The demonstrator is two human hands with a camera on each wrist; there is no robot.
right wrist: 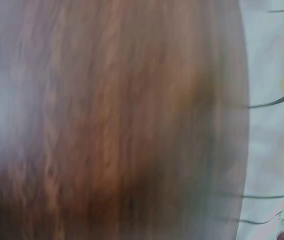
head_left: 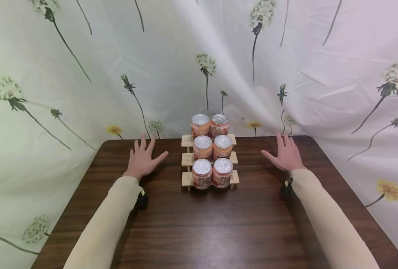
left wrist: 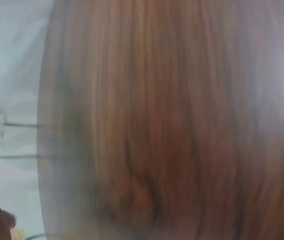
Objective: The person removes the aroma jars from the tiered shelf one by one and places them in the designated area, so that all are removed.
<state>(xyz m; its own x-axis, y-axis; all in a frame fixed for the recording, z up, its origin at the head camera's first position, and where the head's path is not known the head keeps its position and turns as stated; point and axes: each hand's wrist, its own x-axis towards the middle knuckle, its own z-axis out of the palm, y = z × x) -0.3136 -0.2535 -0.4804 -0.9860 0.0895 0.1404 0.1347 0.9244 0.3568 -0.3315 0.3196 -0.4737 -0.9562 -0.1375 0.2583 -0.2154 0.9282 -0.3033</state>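
Observation:
In the head view a small three-step wooden rack [head_left: 187, 159] stands toward the back of the table, with a pair of cans on each step. Silver lids top the cans, whose labels are pink and orange; one front can [head_left: 202, 175] and the can beside it [head_left: 222, 173] show printed text. To the left of the rack is my left hand [head_left: 143, 159], fingers spread, holding nothing. My right hand [head_left: 286, 155] is spread on the other side, apart from the rack and holding nothing. Only slivers of the hands enter the wrist views.
The dark wood-grain table [head_left: 205, 231] has rounded back corners. Behind it and along both sides hangs a pale curtain [head_left: 172, 74] printed with dandelions. Both wrist views show mostly blurred tabletop and its edge.

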